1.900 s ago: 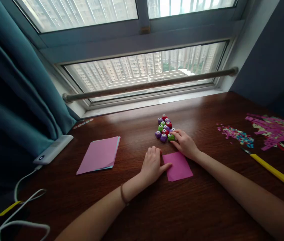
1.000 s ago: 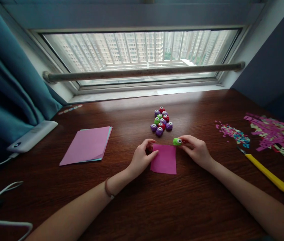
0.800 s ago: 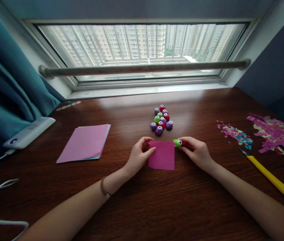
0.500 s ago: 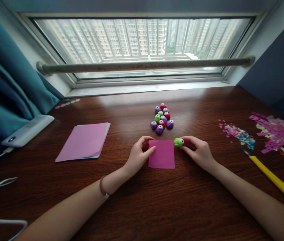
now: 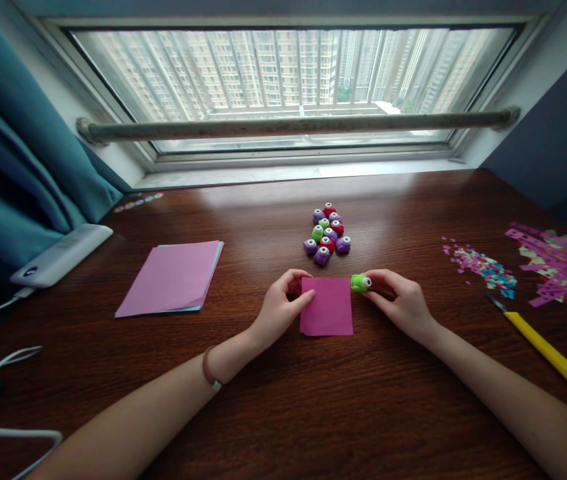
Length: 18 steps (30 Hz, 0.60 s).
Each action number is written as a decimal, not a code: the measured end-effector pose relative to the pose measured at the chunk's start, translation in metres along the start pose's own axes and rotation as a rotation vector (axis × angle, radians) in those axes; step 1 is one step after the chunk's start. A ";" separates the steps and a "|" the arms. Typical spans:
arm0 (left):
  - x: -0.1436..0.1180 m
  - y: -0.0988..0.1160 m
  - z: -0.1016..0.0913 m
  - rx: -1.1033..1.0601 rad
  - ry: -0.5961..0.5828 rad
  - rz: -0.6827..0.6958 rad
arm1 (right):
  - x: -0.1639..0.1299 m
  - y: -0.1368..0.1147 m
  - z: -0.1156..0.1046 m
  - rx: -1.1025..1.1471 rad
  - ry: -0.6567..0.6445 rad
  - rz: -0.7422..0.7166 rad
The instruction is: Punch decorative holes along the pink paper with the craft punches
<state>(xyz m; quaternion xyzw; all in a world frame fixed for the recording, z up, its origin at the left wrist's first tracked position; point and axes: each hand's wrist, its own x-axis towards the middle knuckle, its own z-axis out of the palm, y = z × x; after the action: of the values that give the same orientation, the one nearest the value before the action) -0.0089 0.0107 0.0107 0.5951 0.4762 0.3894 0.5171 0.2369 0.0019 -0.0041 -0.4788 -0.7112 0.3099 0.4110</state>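
My left hand pinches the left edge of a square of magenta paper, its thumb on top and the fingers behind. The paper looks like a small stack with edges slightly out of line. In my right hand, between thumb and fingers, is a green craft punch with a white round top. The punch meets the upper right corner of the paper; whether the corner sits in its slot I cannot tell. Beyond the paper stands a cluster of small purple, red and green craft punches.
At left lies a stack of pink and blue paper, with a white power bank and cables behind it. On the right are paper confetti, punched paper strips and a yellow-handled craft knife. A window with a rail faces me.
The view has shifted slightly, so everything sits a little further right. Both hands keep their grip on the paper and the green punch, with no clear movement between them.
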 end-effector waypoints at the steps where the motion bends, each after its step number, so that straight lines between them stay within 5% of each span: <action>1: 0.000 0.000 0.000 -0.002 -0.003 0.000 | 0.000 0.000 0.000 -0.002 0.000 -0.007; 18: -0.001 0.004 0.000 -0.007 -0.017 -0.009 | 0.000 -0.005 -0.001 -0.054 0.002 -0.082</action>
<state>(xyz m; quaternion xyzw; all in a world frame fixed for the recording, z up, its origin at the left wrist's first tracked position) -0.0084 0.0095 0.0150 0.5943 0.4732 0.3837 0.5251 0.2352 -0.0002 0.0006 -0.4607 -0.7379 0.2730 0.4108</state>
